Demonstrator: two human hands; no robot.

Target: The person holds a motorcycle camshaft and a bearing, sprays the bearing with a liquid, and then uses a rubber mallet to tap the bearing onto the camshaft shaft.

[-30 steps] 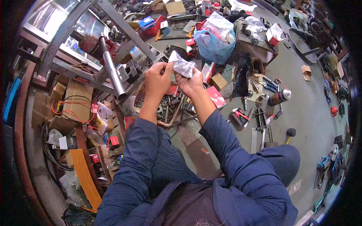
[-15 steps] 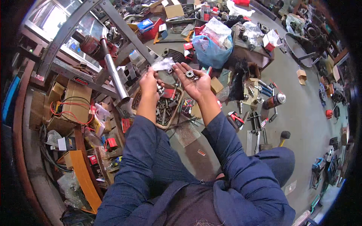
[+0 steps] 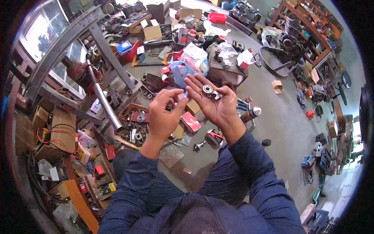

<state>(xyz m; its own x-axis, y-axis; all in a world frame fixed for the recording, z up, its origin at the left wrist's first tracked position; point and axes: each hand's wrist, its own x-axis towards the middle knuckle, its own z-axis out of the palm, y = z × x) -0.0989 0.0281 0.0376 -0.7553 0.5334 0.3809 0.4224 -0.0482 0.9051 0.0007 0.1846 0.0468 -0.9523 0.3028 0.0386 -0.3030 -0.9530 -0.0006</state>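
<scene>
My right hand [image 3: 220, 105] is palm up with its fingers stretched out. A small ring-shaped ball bearing [image 3: 207, 89] lies on it at the base of the fingers, and a small shiny metal piece [image 3: 216, 96] rests beside it near the thumb. Close by on the left, my left hand [image 3: 165, 113] is closed in a pinch, thumb and forefinger on a small whitish, see-through piece [image 3: 182, 96] that looks like plastic. A dark metal part [image 3: 169, 105] shows behind those fingers; whether they hold it, I cannot tell. Below the hands lies a red and white box [image 3: 191, 122].
A tray of loose metal parts [image 3: 134, 124] sits left of my left hand. Beyond the hands stands a blue plastic bag [image 3: 182, 72]. A steel frame [image 3: 111, 54] with a shiny tube [image 3: 104, 102] rises at left. Near my right wrist stands a spray can [image 3: 252, 113].
Both hands have come nearer and lower, and my view has shifted right. The white plastic at my left fingertips shows much smaller. The bearing stays on my right palm.
</scene>
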